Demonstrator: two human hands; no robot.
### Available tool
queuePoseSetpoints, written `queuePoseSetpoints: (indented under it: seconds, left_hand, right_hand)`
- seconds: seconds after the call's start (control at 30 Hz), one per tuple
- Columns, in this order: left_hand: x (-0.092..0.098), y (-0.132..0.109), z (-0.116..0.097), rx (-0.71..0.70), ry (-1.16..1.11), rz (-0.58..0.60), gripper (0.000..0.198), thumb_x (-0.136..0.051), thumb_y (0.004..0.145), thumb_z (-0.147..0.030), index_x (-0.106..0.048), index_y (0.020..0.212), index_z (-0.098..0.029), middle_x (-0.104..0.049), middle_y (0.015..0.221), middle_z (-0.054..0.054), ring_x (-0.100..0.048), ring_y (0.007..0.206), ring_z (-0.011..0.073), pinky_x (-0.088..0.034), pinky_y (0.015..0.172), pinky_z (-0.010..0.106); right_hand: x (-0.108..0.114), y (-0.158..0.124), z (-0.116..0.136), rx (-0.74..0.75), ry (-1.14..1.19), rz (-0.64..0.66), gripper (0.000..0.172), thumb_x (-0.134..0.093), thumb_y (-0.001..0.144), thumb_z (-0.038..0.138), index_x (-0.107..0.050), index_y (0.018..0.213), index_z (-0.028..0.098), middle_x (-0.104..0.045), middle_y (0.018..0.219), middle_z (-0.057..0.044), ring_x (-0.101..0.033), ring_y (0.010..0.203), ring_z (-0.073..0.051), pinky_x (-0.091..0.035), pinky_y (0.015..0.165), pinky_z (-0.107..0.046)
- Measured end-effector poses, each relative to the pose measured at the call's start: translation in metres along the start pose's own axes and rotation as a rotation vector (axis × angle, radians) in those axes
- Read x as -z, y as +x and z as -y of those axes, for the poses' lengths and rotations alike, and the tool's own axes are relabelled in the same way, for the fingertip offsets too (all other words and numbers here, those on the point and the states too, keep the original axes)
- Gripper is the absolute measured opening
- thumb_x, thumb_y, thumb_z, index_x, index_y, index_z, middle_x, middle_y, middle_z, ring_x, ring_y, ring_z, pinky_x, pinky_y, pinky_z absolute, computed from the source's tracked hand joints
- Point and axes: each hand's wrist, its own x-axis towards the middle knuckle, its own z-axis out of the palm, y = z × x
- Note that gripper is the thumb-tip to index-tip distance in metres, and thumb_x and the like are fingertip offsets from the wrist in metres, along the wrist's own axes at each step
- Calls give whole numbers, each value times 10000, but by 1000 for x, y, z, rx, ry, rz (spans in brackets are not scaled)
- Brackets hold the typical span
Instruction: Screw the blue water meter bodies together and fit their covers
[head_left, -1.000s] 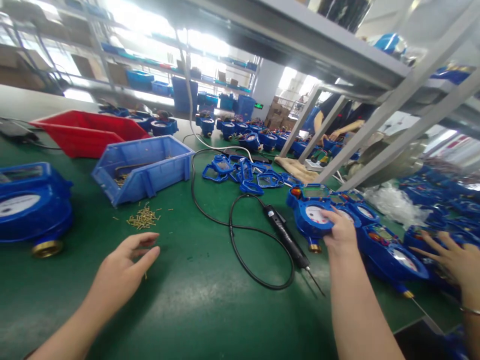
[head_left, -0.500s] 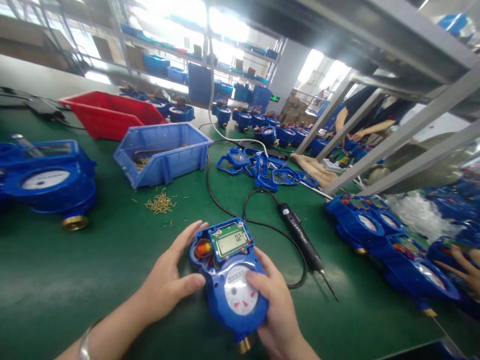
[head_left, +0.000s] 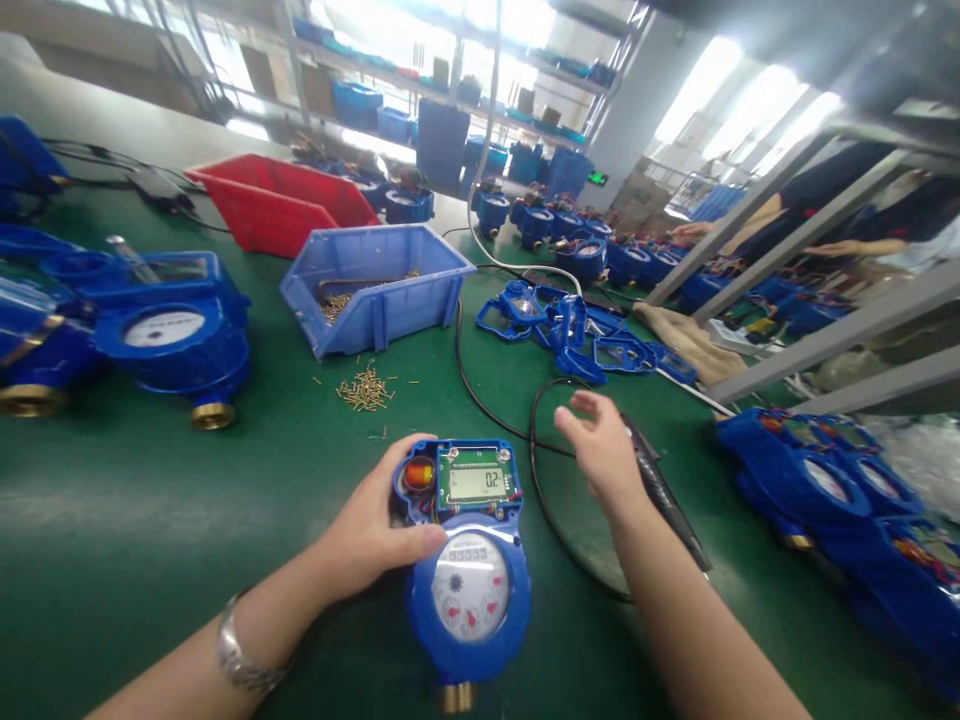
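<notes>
A blue water meter (head_left: pixel 470 590) lies on the green bench, its top housing uncovered. The small display (head_left: pixel 478 484) on a green circuit board reads 0.2, and a round white dial sits below it. My left hand (head_left: pixel 382 535) grips the meter's left side, thumb on the casing by the dial. Off to the right, my right hand (head_left: pixel 604 450) is in the air with bent, parted fingers and nothing in it. Beside and partly behind that hand lies a black electric screwdriver (head_left: pixel 667 490). Blue frame-like covers (head_left: pixel 570 330) are heaped farther back.
Loose brass screws (head_left: pixel 365 388) lie before a blue bin (head_left: pixel 405 285) holding more screws; a red bin (head_left: pixel 277 205) stands behind. Closed meters (head_left: pixel 165 340) are at the left, open ones (head_left: pixel 817 480) at the right. A black cable loops over the bench. A co-worker's arms show beyond the rack posts.
My right hand has let go of the meter and moved right and up, toward the electric screwdriver. My left hand has closed onto the meter's side. The view has swung slightly.
</notes>
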Motion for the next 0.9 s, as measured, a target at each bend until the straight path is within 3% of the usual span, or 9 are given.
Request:
queuePoseSetpoints:
  seconds: [0.1,0.17,0.27,0.4,0.57,0.7,0.8,0.9]
  left_hand:
    - [2,2,1,10,-7,28,879,-781,580,-402,-280,1270,-185,-555,1226,154,-556,1104,317,-420,974,434]
    - [3,1,1,11,-14,34,890,-777,581,-411,-272,1278,-187,-544,1238,160,-556,1105,323,-419,974,448]
    - [3,1,1,6,11,30,888,-770,586,-426,-276,1283,-186,-537,1245,163,-546,1116,331,-409,983,466]
    - [3,0,0,7,47,17,917,-763,579,-454,-270,1302,-180,-534,1253,163,-531,1132,337,-409,984,462]
    - [4,-4,4,-44,223,-64,943,-720,616,-498,-220,1352,-188,-459,1322,167,-488,1176,339,-369,1019,472]
    - [7,-10,6,-312,545,-195,828,-650,709,-472,-210,1370,-237,-338,1398,143,-412,1238,317,-362,1024,474]
    - [1,-13,-7,-617,894,-264,547,-590,765,-462,-448,1253,-257,-381,1351,105,-348,1269,318,-308,1053,497]
    - [-15,-10,-29,-753,1273,-212,386,-568,775,-496,-646,1046,-232,-467,1298,107,-302,1283,359,-259,1057,547]
  right_hand:
    - [5,67,0,56,-241,-162,596,-643,746,220,-400,1283,131,-304,1399,-165,-380,1228,-290,-259,1061,-447]
    - [0,94,-4,53,-367,-175,520,-635,789,217,-435,1264,149,-337,1385,-133,-361,1242,-297,-275,1042,-504]
    - [-13,111,-13,17,-485,-169,345,-589,854,273,-520,1169,153,-476,1259,-96,-475,1134,-263,-385,956,-507]
    - [-18,113,-19,46,-506,-253,273,-570,868,283,-548,1099,140,-527,1166,-83,-525,1045,-228,-435,899,-454]
    - [7,90,1,210,-286,-461,214,-596,785,192,-529,979,131,-549,1022,-88,-528,980,-222,-408,900,-407]
    - [29,41,28,374,76,-511,243,-588,744,287,-487,922,156,-553,823,-26,-559,631,-139,-495,642,-313]
    - [38,-1,48,465,313,-483,247,-611,696,315,-498,852,160,-555,822,-6,-522,525,-92,-470,491,-255]
    - [43,-33,61,529,521,-422,189,-656,663,237,-557,800,151,-561,741,19,-511,463,-82,-430,426,-233]
